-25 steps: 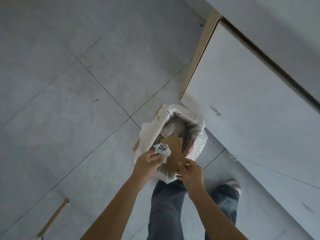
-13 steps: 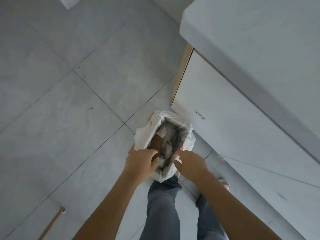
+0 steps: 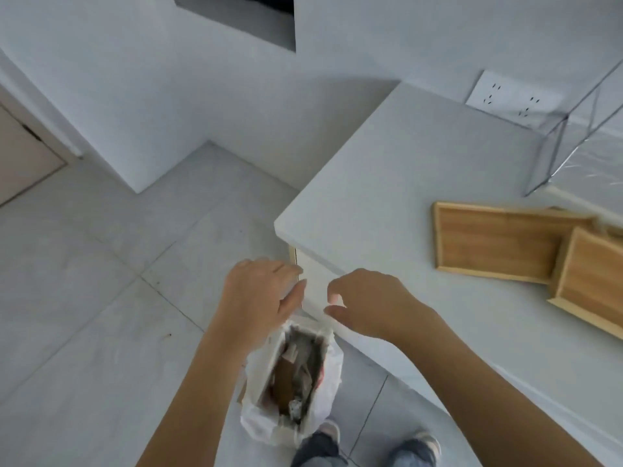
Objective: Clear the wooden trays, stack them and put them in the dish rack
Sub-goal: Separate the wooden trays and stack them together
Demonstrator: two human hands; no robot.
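Above the bin bag [image 3: 323,375], left hand [image 3: 259,298] and right hand [image 3: 371,305] hang with fingers loosely spread, holding nothing. Two trays lie on the counter [image 3: 387,183], off to the right of the right hand, which is the nearer: large tray [image 3: 495,244] with its long axis running left to right, small tray [image 3: 593,281] overlapping its right end. Both look cleared; stacking probably comes next.
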